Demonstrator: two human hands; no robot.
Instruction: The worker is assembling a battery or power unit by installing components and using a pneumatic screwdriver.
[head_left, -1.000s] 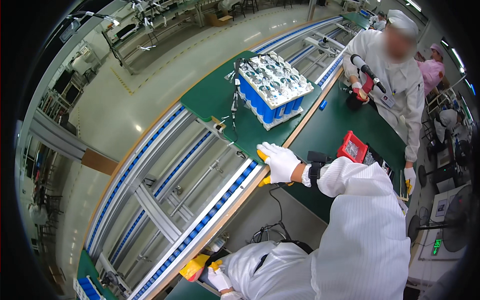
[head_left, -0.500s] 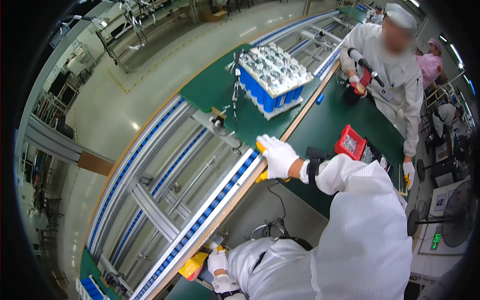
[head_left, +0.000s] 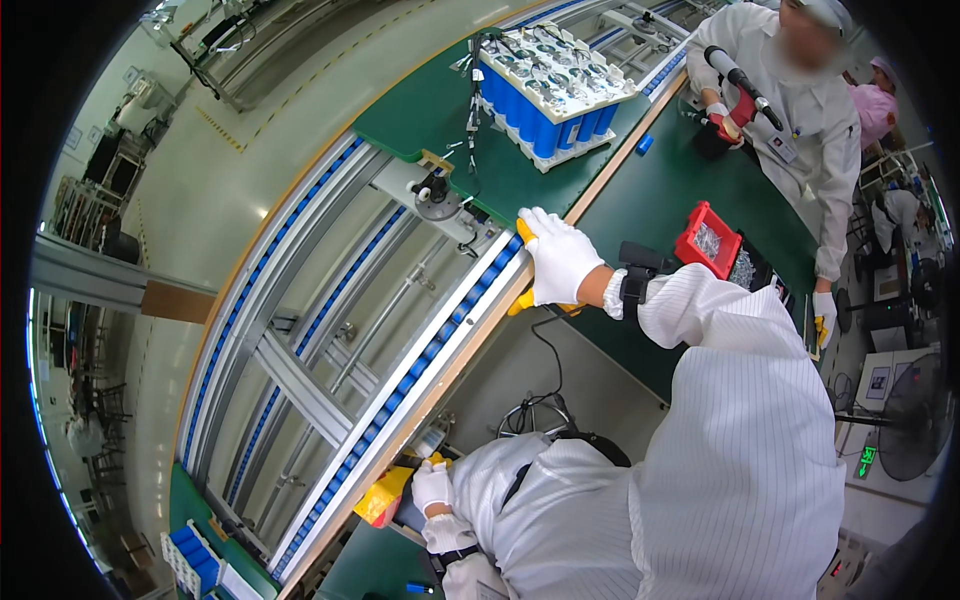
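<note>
Hands apart: right hand (head_left: 562, 258) rests at centre on the conveyor edge (head_left: 473, 327), likely for support; left hand (head_left: 432, 487), lower centre; grips cannot be told.

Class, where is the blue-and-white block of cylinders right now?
In the head view, the blue-and-white block stands on the green board at upper centre, beyond the right hand.

We wear a loose white smock (head_left: 560, 497), creased; fine dark pinstripes run along the broad right sleeve (head_left: 750, 400), cuff gathered. White gloves on our right hand (head_left: 565, 262) and left hand (head_left: 433, 487), fingers (head_left: 526, 231) yellow-tipped. Black strap (head_left: 632, 286) at right wrist, dark boxy module (head_left: 638, 256) attached; dark band (head_left: 456, 558) on left.
</note>
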